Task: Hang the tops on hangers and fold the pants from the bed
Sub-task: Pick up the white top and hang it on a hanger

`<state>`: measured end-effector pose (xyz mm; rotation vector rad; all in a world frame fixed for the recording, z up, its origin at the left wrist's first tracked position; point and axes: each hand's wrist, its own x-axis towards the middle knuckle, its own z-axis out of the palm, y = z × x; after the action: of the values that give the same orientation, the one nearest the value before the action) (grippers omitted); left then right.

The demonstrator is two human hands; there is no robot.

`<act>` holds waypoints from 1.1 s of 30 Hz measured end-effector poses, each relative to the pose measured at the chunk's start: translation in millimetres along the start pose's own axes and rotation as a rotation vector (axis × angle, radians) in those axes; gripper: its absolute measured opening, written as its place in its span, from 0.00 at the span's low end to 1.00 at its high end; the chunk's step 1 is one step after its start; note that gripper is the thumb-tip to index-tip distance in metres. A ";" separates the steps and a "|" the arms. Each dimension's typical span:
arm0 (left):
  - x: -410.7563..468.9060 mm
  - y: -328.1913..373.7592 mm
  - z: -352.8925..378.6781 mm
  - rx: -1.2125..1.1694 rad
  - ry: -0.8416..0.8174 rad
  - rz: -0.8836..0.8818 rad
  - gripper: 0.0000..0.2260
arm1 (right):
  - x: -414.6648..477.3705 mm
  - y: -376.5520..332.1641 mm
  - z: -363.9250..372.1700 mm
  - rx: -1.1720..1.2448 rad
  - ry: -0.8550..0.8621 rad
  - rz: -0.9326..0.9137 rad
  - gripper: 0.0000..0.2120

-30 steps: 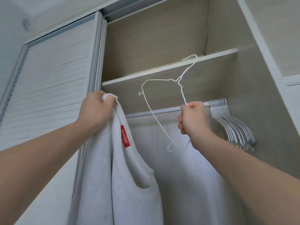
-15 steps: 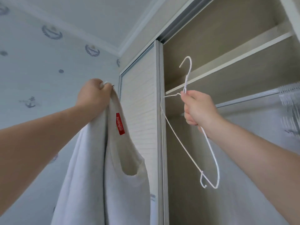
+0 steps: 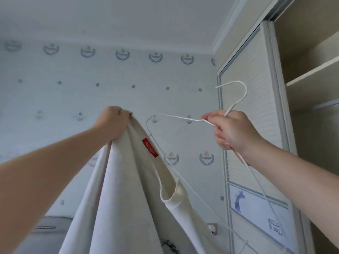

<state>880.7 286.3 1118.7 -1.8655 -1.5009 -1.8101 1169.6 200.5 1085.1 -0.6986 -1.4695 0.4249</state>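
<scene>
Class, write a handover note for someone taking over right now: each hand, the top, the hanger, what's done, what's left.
Left hand grips the pale sleeveless top with a red label by its shoulder.
Right hand grips the white wire hanger at its neck, far end beside the top's strap.
Done: both in hand.
Left: thread hanger in, hang on the wardrobe rail.

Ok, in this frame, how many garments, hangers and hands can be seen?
Garments: 1, the white sleeveless fabric top with a red label, gripped by the left hand
Hangers: 1, the thin white wire hanger, held by the right hand
Hands: 2
Total: 4
</scene>
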 end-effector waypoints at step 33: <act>-293.5 -459.9 -342.9 0.031 -0.178 -1.056 0.10 | -375.3 146.3 451.5 0.427 -0.534 0.491 0.22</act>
<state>390.7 120.4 734.5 -1.2783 -2.9084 -1.8958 716.6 138.5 688.8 -0.6176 -1.6119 1.3441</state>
